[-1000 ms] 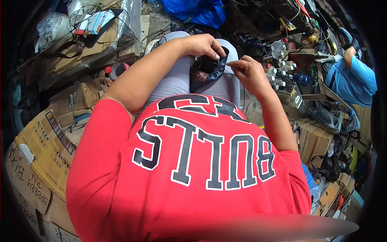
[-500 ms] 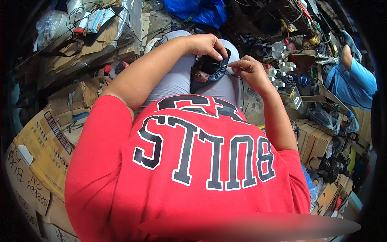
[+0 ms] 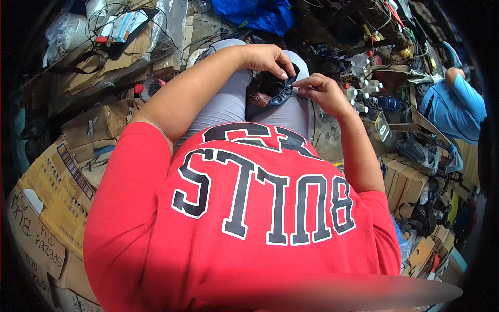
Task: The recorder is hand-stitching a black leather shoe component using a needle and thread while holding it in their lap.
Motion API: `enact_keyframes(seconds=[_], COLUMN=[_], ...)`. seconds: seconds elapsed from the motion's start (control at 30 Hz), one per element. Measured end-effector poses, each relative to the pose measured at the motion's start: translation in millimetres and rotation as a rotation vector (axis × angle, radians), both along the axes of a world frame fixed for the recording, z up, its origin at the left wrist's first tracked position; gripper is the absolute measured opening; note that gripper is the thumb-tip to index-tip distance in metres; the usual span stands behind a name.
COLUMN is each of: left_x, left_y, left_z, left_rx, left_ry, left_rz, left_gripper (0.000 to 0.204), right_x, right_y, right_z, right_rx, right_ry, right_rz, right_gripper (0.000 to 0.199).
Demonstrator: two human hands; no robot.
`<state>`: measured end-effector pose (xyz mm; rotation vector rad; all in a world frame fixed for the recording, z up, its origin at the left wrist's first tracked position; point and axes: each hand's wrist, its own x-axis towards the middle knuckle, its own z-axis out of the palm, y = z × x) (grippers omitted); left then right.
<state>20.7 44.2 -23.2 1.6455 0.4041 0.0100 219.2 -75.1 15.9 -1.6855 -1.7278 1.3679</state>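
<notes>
Red shirt [image 3: 249, 208] filled foreground
Brown-and-navy leather shoe [image 3: 258, 98] lay across grey trousers [image 3: 221, 101], between thighs
Right hand [image 3: 325, 94] narrowed, thumb and fingertips at right edge of navy collar [image 3: 281, 96]; could not tell whether gripping
Left hand [image 3: 269, 60] pinched collar's far rim
Plastic bottles [image 3: 370, 87] clustered rightward; blue tarp [image 3: 254, 14] lay beyond knees
</notes>
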Motion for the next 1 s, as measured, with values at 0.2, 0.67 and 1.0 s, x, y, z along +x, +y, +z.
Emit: enact_keyframes(seconds=[0.2, 0.67, 1.0], left_x=[4, -53, -46], left_y=[1, -54, -65], left_z=[-1, 15, 3], left_rx=[0.038, 0.692, 0.917], left_ry=[0.047, -0.037, -0.07], left_rz=[-0.036, 0.473, 0.529], left_gripper=[0.031, 0.033, 0.019], right_x=[5, -27, -12], right_y=[-1, -31, -26], right_z=[-21, 0, -15], right_rx=[-0.029, 0.364, 0.167], right_ry=[0.183, -0.268, -0.074], right_rz=[-0.068, -0.041, -0.088], right_gripper=[0.015, 0.027, 0.036])
